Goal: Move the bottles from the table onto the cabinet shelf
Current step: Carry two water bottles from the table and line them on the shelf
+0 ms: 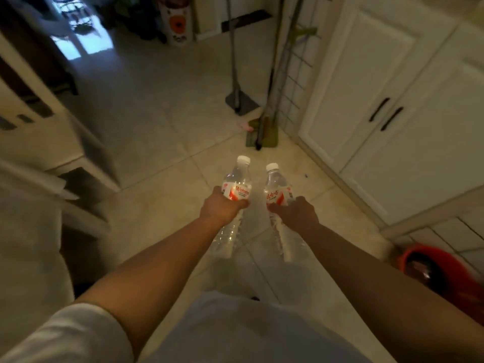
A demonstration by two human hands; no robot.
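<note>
We see our two bare forearms reaching out from the bottom of the view, each ending in an uncovered hand, the left hand [222,208] and the right hand [301,213]. A short white fabric sleeve [65,336] covers our left upper arm. Below, we wear a pale, light-coloured garment [235,331] across our front.

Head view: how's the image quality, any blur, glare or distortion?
Head view: dim and warm-toned; motion blur smears the left-side furniture; wide-angle bending at the cabinet doors; blown-out daylight at the far doorway; both bottles and the hands stay fairly sharp.
</note>
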